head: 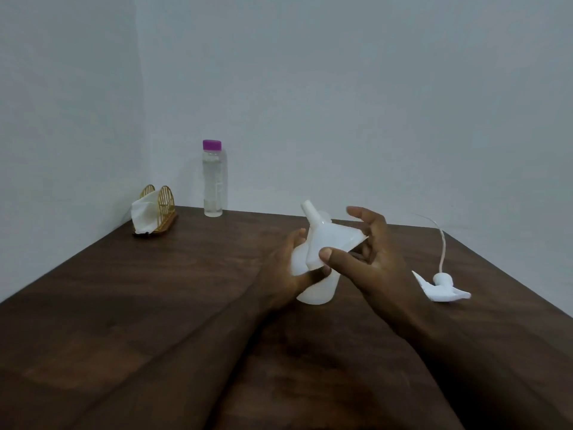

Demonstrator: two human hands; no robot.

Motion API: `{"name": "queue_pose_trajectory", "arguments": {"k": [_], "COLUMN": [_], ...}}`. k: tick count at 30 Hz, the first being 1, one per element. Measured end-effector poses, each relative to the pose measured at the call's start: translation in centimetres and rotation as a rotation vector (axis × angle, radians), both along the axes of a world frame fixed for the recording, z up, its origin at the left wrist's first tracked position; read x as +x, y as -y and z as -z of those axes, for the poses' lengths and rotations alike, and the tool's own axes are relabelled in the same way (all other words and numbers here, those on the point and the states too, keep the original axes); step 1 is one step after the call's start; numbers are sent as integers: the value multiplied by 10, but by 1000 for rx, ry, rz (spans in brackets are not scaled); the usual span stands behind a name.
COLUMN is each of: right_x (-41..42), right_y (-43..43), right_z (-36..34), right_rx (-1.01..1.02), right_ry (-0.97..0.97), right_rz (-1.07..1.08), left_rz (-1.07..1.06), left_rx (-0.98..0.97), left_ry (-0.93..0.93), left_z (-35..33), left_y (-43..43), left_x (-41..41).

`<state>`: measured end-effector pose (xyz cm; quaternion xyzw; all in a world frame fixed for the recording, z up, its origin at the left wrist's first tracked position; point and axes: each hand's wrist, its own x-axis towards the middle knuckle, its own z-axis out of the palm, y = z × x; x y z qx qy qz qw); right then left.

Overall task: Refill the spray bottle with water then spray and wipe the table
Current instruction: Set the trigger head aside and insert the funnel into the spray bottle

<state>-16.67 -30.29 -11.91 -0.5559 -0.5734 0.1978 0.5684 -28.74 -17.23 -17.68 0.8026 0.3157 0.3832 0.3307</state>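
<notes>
In the middle of the frame, the person's left hand is wrapped round the white translucent plastic spray bottle, tilting it just above the dark brown wooden tabletop. The right hand pinches the rim of a white plastic funnel under the thumb, with the other fingers spread loosely behind it. The funnel's narrow spout points up and to the left, away from the bottle, so from where I stand it looks like it needs turning over before it can seat. I'd stand the bottle upright on the tabletop first, then bring the spout straight down into the neck and keep the left hand clasped low on the body so it doesn't tip. The bottle's mouth is hidden behind the funnel, so I cannot say how close the two are to lining up. The white trigger spray head with its thin dip tube lies at the right of the frame, well out of the way. The water is yet to be fetched: the clear, tall water bottle with its purple screw cap on stands at the back, left of centre. Near it, further left, a golden wire napkin holder holds white tissue for wiping.
</notes>
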Motion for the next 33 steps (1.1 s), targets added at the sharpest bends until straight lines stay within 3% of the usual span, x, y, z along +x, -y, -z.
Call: {"name": "queue_pose_trajectory", "arguments": {"k": [3, 12, 23, 29, 33], "right_x": [10, 37, 47, 32, 21], "right_y": [3, -4, -20, -28, -45], "right_z": [12, -17, -53, -75, -88], "right_rx": [-11, 135, 98, 81, -33], "right_ry": [-73, -259, 207, 465, 604], "right_rz": [25, 41, 212, 205, 155], "left_rz": [38, 21, -74, -96, -92], "left_rx": [74, -31, 22, 86, 71], "left_ry": [-135, 31, 44, -38, -42], "left_z": [1, 4, 2, 0, -4], "left_y": [3, -2, 0, 4, 8], "left_x": [-6, -4, 3, 7, 7]}}
